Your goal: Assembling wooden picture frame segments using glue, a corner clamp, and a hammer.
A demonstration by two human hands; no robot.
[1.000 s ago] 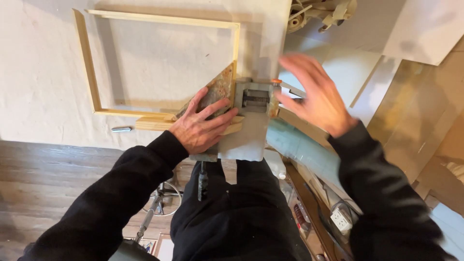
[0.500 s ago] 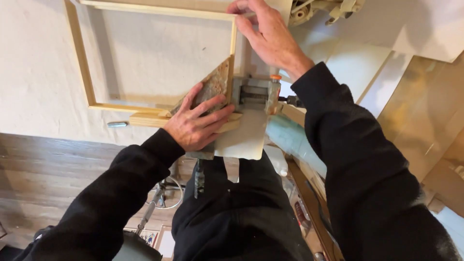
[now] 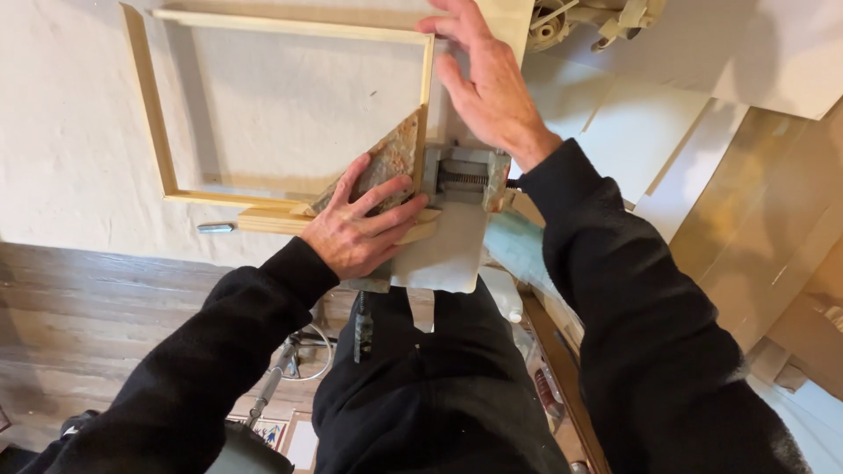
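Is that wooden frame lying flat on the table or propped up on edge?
Flat. All four bars of the wooden frame rest on the white table, with the left hand pressing its near corner.

A rectangular frame of pale, unfinished wooden strips lies flat on the off-white bench, its long sides running left to right and its middle open to the surface beneath. Its near right corner sits in a grey metal corner clamp with a threaded screw showing between its blocks. A worn, mottled brown triangular plate fills the inside of that corner, its two straight edges against the frame's strips. A short loose strip of the same pale wood lies along the frame's near side.
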